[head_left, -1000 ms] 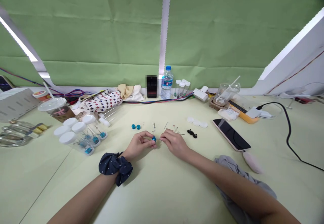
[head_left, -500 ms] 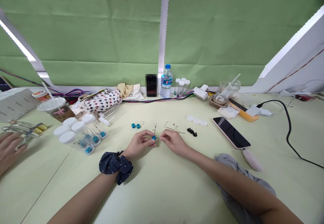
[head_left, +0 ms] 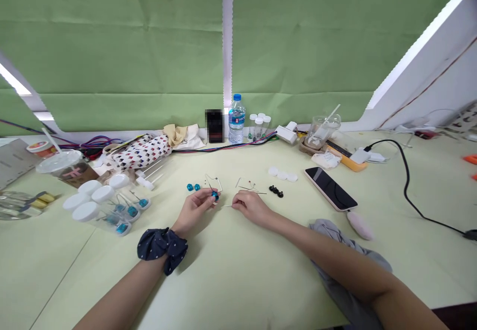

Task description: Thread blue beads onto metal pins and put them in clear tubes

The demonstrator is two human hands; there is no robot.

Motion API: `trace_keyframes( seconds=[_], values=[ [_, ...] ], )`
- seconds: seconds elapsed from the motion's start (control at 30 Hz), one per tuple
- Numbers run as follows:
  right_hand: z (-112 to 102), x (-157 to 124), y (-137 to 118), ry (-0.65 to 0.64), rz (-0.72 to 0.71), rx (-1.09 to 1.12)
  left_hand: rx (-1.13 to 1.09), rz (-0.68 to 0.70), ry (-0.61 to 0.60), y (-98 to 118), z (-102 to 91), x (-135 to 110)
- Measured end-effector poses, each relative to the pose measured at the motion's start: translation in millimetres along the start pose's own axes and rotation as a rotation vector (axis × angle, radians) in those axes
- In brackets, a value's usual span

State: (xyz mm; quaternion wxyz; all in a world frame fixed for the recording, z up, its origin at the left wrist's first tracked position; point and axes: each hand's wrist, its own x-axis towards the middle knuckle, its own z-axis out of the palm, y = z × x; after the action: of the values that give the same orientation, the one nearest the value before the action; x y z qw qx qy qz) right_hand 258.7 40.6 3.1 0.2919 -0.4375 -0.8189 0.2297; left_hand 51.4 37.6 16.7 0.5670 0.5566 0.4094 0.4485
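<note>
My left hand [head_left: 196, 206] pinches a small shiny blue ball [head_left: 215, 196] between thumb and fingertips. Thin bent metal wires stick up from the ball. A little to the right, my right hand [head_left: 251, 206] has its fingers closed on a thin pale rod [head_left: 226, 206], whose tip points left toward the ball without touching it. Two more blue balls [head_left: 193, 187] lie on the table beyond my left hand. Thin metal rods [head_left: 253, 191] lie behind my right hand, near several small black parts [head_left: 276, 191] and white discs [head_left: 283, 175].
Clear white-capped jars [head_left: 119, 213] with blue balls stand at the left, near a drink cup [head_left: 69, 166]. A water bottle [head_left: 237, 121] and more small jars [head_left: 258, 127] stand at the back. A phone [head_left: 330, 189] and a black cable [head_left: 408, 186] lie to the right.
The view has swung slightly right. My hands have drawn a little apart, and the blue ball now tilts with its wires leaning left. Another person's hand at the far left is out of view.
</note>
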Motion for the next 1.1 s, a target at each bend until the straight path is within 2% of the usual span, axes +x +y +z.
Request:
trace_keyframes(
  seconds=[0.17,0.27,0.37,0.43,0.53,0.63,0.73,0.9,1.1],
  values=[
    [3.2,1.2,4.0,-0.035,0.021,-0.028,0.007,-0.024,-0.007,2.8,1.2,-0.7],
    [-2.0,2.2,3.4,-0.055,0.034,-0.077,-0.027,-0.029,0.003,0.5,-0.1,-0.1],
    [-21.4,5.6,3.6,-0.071,0.055,-0.204,-0.029,-0.044,0.007,-1.5,-1.7,0.7],
    [-40.9,9.3,6.1,-0.059,0.110,-0.377,-0.009,-0.051,0.006,-1.7,-2.3,1.0],
    [-69.1,14.1,12.6,-0.062,0.277,-0.699,0.011,-0.043,-0.002,-2.3,-3.0,1.5],
    [-83.0,15.0,18.4,-0.153,0.443,-0.840,0.031,-0.034,0.002,-4.1,-3.7,2.8],
    [-82.1,13.8,21.0,-0.225,0.499,-0.845,0.062,-0.037,0.006,-5.2,-4.1,4.5],
    [-75.2,12.8,20.4,-0.255,0.509,-0.831,0.077,-0.056,-0.024,-4.0,-3.0,5.0],
    [-77.1,13.3,24.7,-0.263,0.508,-0.784,0.062,-0.030,-0.026,-3.8,-2.9,5.2]
  ],
)
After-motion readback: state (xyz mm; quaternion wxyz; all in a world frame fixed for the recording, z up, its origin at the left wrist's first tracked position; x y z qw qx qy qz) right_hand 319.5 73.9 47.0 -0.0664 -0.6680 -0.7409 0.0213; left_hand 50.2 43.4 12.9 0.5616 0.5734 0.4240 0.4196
